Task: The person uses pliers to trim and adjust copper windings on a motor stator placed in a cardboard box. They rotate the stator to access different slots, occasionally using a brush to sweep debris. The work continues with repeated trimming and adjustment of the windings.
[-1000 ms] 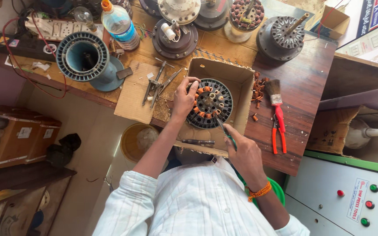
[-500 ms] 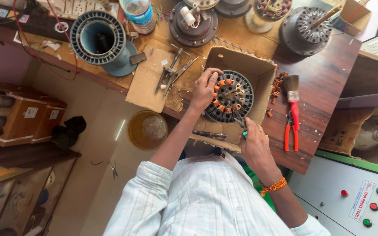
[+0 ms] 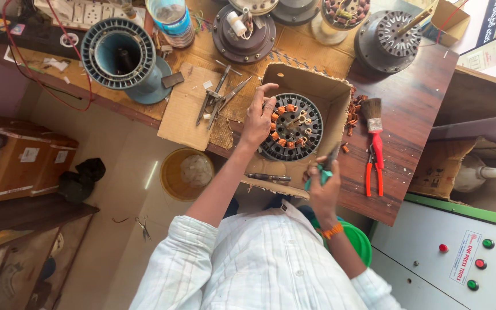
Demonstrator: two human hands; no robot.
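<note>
Far left on the bench (image 3: 409, 115) stands a big blue-grey ribbed spool (image 3: 119, 54), w/ a clear plastic bottle (image 3: 170, 20) just right of it. Next, a flat cardboard sheet (image 3: 185, 109) hangs over the bench edge, and some metal hand tools (image 3: 219, 97) lie on it, crossing each other. Below, on the floor, is a yellow bowl (image 3: 186, 172). Then the left hand (image 3: 258, 117): its grip is on the left rim of the round stator (image 3: 292, 127), fingers bent over the edge, thumb up near the box wall. The stator, dark w/ copper coils around its ring, lies flat inside an open cardboard box (image 3: 322, 89) approx. in the middle of the bench front. A thin dark tool (image 3: 268, 177) lies on the front flap of the box. The right hand (image 3: 322, 186) is at the box's front right corner, closed around a small tool w/ green handle (image 3: 317, 174); its dark tip points up toward the stator but stays apart from it. Right of the box are copper wire scraps (image 3: 352, 112), then a red-handled brush (image 3: 373, 123) and red pliers (image 3: 372, 172) just below it. At the back, several motor parts (image 3: 388, 37) stand in a row.
</note>
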